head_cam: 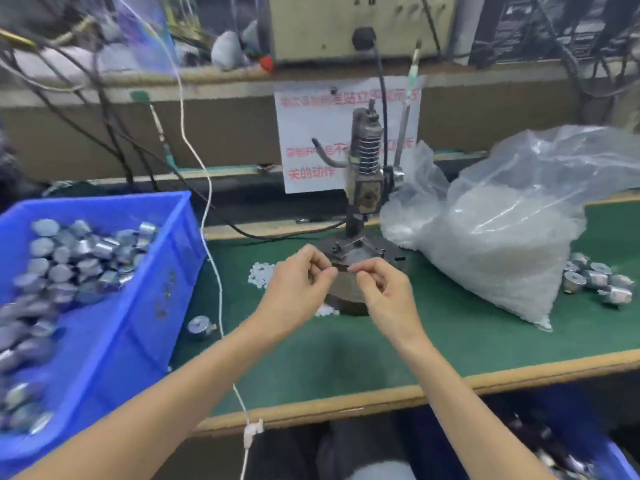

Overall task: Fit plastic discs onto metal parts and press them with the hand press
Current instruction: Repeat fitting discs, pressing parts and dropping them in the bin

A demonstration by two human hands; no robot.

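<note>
My left hand (298,282) and my right hand (384,289) meet in front of the hand press (367,174), just above its dark base (360,249). Both have curled fingers, and their fingertips pinch a small dark piece (343,268) between them. It is too small and blurred to tell what it is. Loose white plastic discs (258,275) lie on the green mat left of the press. A blue bin (138,306) at the left holds several metal parts (69,254). One metal part (200,326) lies alone beside the bin.
A big clear bag of white discs (502,237) fills the mat right of the press, with several metal parts (595,278) beyond it. A white cable (214,271) hangs across the bin's right side. Another blue bin (571,455) sits below the table edge (346,407).
</note>
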